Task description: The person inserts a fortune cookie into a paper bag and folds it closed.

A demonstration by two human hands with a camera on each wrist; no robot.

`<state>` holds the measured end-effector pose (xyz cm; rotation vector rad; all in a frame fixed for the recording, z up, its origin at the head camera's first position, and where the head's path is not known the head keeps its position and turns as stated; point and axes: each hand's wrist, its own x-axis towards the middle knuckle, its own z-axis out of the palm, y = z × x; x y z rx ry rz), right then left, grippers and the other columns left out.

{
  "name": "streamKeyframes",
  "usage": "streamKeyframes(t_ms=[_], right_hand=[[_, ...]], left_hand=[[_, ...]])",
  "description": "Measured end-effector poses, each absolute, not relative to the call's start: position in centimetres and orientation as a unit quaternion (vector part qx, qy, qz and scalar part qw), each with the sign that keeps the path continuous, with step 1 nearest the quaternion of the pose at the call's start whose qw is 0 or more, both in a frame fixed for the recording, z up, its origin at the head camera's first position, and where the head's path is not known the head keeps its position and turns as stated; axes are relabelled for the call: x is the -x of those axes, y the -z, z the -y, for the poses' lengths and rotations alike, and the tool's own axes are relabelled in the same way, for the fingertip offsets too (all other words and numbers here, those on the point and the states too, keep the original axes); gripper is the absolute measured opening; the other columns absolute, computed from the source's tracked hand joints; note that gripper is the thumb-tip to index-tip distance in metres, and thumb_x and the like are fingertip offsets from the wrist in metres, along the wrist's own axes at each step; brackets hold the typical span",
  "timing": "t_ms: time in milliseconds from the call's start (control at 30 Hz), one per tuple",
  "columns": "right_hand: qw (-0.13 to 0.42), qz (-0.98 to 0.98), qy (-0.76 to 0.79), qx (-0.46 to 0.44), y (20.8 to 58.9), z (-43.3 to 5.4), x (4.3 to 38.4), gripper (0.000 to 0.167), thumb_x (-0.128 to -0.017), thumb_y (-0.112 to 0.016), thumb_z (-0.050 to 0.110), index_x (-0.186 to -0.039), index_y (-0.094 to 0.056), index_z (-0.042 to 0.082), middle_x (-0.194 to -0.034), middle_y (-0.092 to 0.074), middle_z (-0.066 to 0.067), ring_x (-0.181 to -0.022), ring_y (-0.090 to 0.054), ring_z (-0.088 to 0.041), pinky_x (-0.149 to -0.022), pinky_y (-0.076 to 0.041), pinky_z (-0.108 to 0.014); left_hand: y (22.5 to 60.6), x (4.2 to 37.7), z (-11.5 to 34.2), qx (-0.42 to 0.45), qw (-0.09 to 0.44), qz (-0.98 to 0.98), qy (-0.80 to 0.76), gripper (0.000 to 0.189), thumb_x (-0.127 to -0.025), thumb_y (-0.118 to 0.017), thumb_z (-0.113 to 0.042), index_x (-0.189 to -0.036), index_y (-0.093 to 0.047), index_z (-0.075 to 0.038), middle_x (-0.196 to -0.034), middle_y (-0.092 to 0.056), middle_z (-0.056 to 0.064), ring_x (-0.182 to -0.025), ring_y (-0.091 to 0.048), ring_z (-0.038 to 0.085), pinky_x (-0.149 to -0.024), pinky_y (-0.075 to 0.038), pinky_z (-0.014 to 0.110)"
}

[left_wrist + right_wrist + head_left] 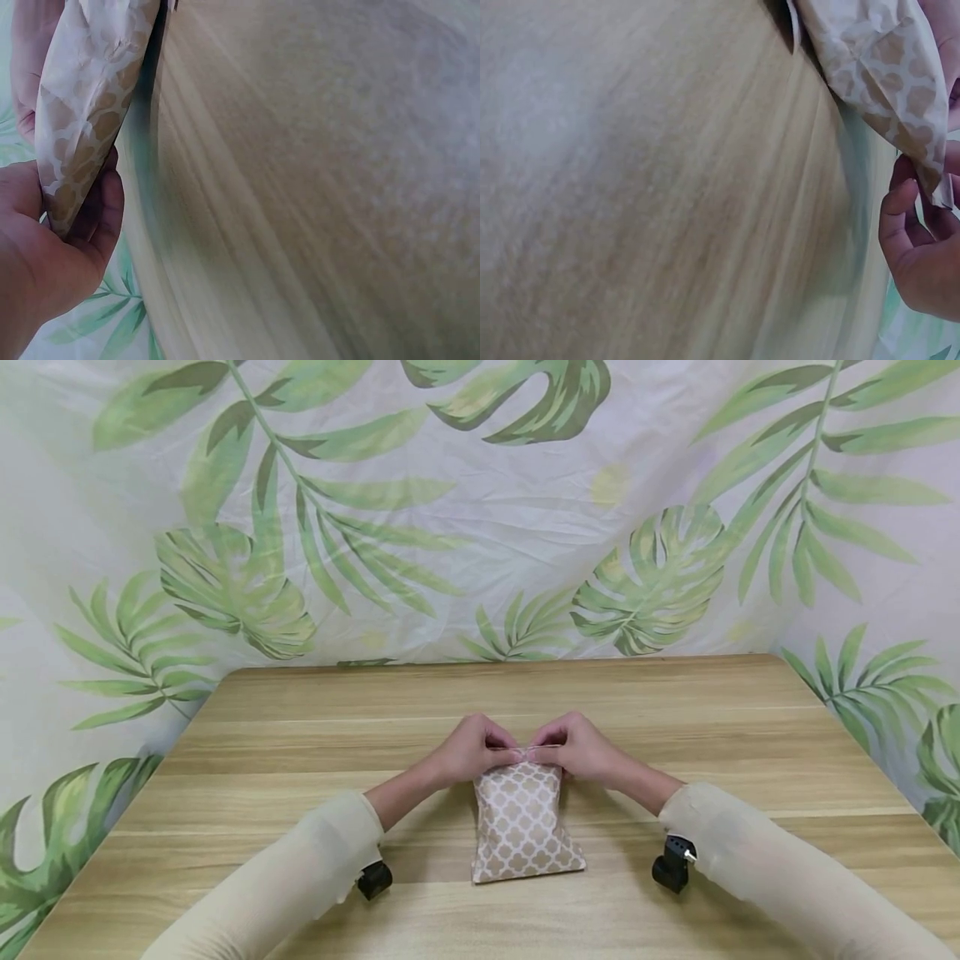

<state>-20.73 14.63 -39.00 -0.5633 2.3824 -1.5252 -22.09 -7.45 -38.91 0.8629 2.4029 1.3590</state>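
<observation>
A tan pouch (521,822) with a white lattice pattern stands on the wooden table, its wide bottom edge toward me. Both hands meet at its top edge. My left hand (471,748) pinches the upper left of that edge between thumb and curled fingers, and my right hand (583,750) pinches the upper right. In the left wrist view the pouch (90,105) looks bulged, with the left hand (56,240) at its narrow end. The right wrist view shows the right hand (926,240) gripping a corner of the pouch (889,67). What the pouch contains is hidden.
The wood-grain table (300,727) spreads out on all sides of the pouch. Behind it hangs a leaf-printed cloth (517,552). Small black cameras hang beneath the left cuff (375,880) and the right cuff (671,870).
</observation>
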Motion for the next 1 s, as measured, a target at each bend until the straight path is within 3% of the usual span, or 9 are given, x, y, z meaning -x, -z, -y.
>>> streamKeyframes(t_ms=[133, 267, 400, 567, 733, 1000], right_hand=[[0.101, -0.827, 0.518, 0.192, 39.2, -14.7, 20.7, 0.009, -0.090, -0.078, 0.004, -0.087, -0.078, -0.005, -0.073, -0.072, -0.008, -0.057, -0.053, -0.008, -0.049, -0.041, -0.019], [0.074, -0.847, 0.493, 0.186, 39.3, -15.1, 20.7, 0.010, -0.088, -0.082, 0.007, -0.081, -0.079, 0.000, -0.070, -0.071, -0.005, -0.055, -0.050, -0.007, -0.049, -0.039, -0.019], [0.084, -0.853, 0.484, 0.179, 39.3, -15.7, 20.6, 0.009, -0.089, -0.081, 0.007, -0.083, -0.079, 0.001, -0.070, -0.071, -0.004, -0.052, -0.052, -0.010, -0.047, -0.044, -0.021], [0.130, -0.825, 0.525, 0.165, 39.2, -16.3, 20.5, 0.005, -0.090, -0.076, -0.004, -0.092, -0.076, -0.008, -0.076, -0.072, -0.010, -0.052, -0.059, -0.014, -0.050, -0.055, -0.026], [0.139, -0.798, 0.566, 0.153, 39.1, -16.8, 20.6, 0.012, -0.087, -0.071, -0.015, -0.099, -0.072, -0.017, -0.079, -0.074, -0.015, -0.055, -0.063, -0.016, -0.054, -0.057, -0.027], [0.131, -0.796, 0.570, 0.155, 39.1, -16.8, 20.7, 0.011, -0.088, -0.072, -0.013, -0.099, -0.073, -0.016, -0.078, -0.074, -0.014, -0.060, -0.064, -0.017, -0.056, -0.056, -0.026]], left_hand=[[39.0, 22.3, 7.8, -0.295, 0.115, -0.830, -0.459, 0.008, -0.091, -0.078, -0.006, -0.089, -0.081, 0.001, -0.084, -0.078, 0.007, -0.071, -0.063, 0.003, -0.067, -0.051, 0.019], [39.0, 22.4, 8.7, -0.275, 0.132, -0.838, -0.452, 0.008, -0.092, -0.079, -0.006, -0.086, -0.080, 0.001, -0.078, -0.075, 0.003, -0.063, -0.059, 0.005, -0.058, -0.052, 0.022], [38.9, 22.4, 9.5, -0.259, 0.148, -0.840, -0.452, 0.008, -0.092, -0.077, -0.002, -0.086, -0.079, 0.002, -0.076, -0.073, 0.004, -0.055, -0.056, 0.008, -0.049, -0.053, 0.027], [38.6, 22.2, 10.0, -0.248, 0.162, -0.836, -0.462, 0.005, -0.092, -0.074, 0.004, -0.093, -0.078, 0.007, -0.086, -0.076, 0.012, -0.057, -0.059, 0.008, -0.055, -0.058, 0.032], [38.2, 22.1, 10.3, -0.235, 0.171, -0.827, -0.482, 0.009, -0.091, -0.072, 0.011, -0.099, -0.076, 0.012, -0.093, -0.076, 0.018, -0.059, -0.061, 0.007, -0.061, -0.061, 0.037], [38.1, 22.2, 10.7, -0.237, 0.187, -0.810, -0.502, 0.014, -0.093, -0.068, 0.012, -0.104, -0.075, 0.015, -0.101, -0.076, 0.023, -0.067, -0.064, 0.008, -0.064, -0.062, 0.038]])
